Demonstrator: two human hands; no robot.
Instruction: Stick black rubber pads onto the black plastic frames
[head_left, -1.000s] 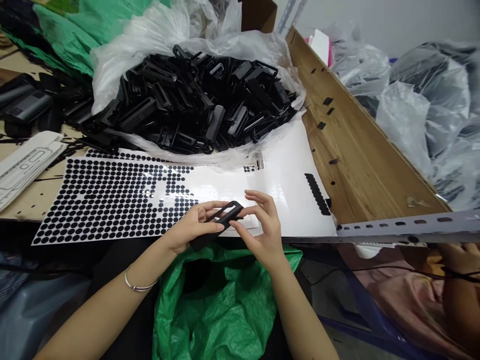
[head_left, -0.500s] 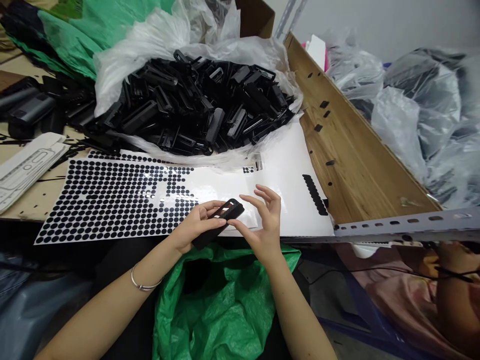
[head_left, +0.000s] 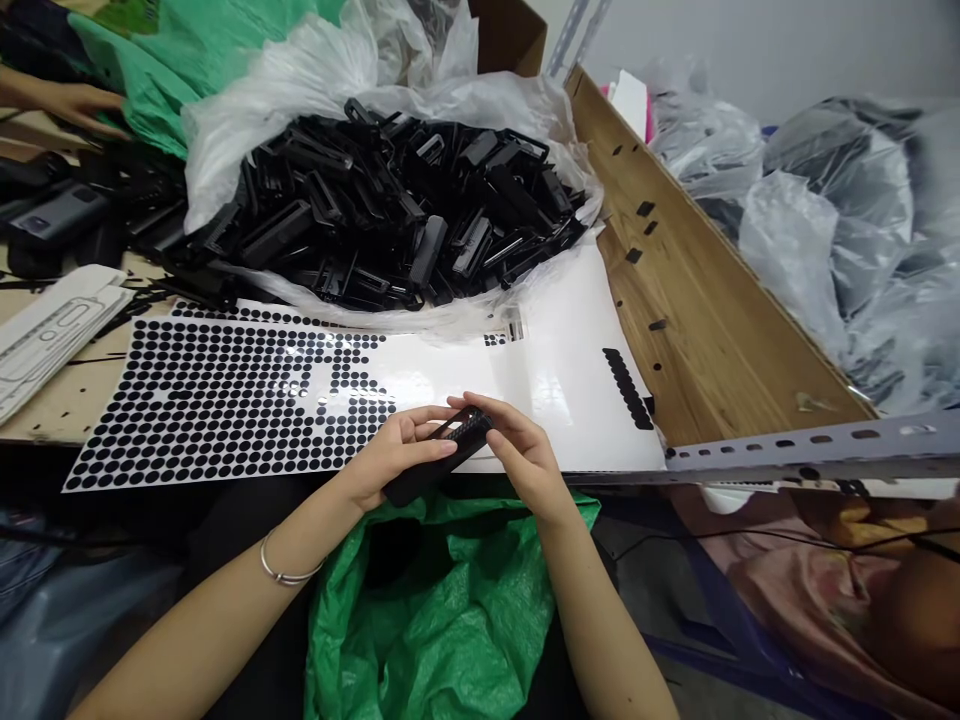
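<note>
A black plastic casing [head_left: 472, 432], long with an opening in it and a textured face, is held tilted above the front edge of the table. My left hand [head_left: 390, 455] is closed around its lower part, thumb on top. At the far end, my right hand [head_left: 525, 452] grips the casing between thumb and fingers. Below both hands hangs the mouth of an open green woven bag [head_left: 457, 620]. Left of the casing lies a white sheet of round black stickers [head_left: 225, 400], with some spots bare. A heap of similar black casings [head_left: 427, 245] spills from a clear plastic bag [head_left: 285, 85] behind.
A wooden board [head_left: 720, 300] stands along the right side, behind a perforated metal rail [head_left: 780, 447]. Folded printed papers [head_left: 56, 335] lie at left. Another person's hand [head_left: 82, 105] reaches in at upper left, near more black parts [head_left: 60, 215]. Plastic bags [head_left: 795, 230] fill the far right.
My right hand has closed from spread fingers onto the far end of the casing. Another person's hand has come into view at upper left.
</note>
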